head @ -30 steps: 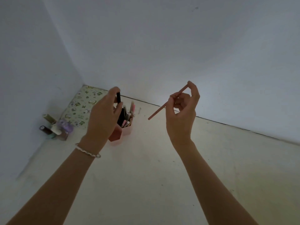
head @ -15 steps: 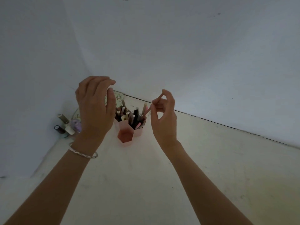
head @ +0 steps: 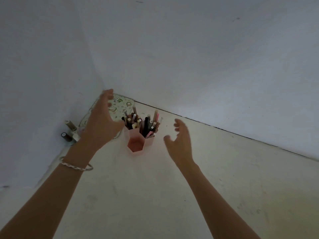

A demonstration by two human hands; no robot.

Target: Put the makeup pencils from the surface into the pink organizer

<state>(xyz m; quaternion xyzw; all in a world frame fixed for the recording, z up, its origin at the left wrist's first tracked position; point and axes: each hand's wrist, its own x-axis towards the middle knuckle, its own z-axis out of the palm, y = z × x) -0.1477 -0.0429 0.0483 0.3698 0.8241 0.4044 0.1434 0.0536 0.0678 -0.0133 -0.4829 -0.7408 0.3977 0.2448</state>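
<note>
Pink organizer [head: 138, 142] on pale worktop [head: 155, 195] near the wall corner: two rear cells crammed with upright makeup pencils [head: 146, 125], front hexagonal cell bare. Flanked by left hand [head: 101, 125] and right hand [head: 181, 144], both spread wide, holding nothing. Small bottles [head: 69, 131] further left.

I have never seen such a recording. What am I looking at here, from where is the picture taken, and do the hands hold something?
There is no machine here. A person wears a camera on the head, so the picture looks forward and down along their own two bare arms. The left hand, with a bracelet on its wrist, and the right hand are both open and hold nothing. Between them, on the pale surface, stands the pink organizer. Its two back cups are full of makeup pencils; the front cup looks empty. Near the wall corner lie a patterned case and some small bottles. I see no loose pencils on the surface.
</note>
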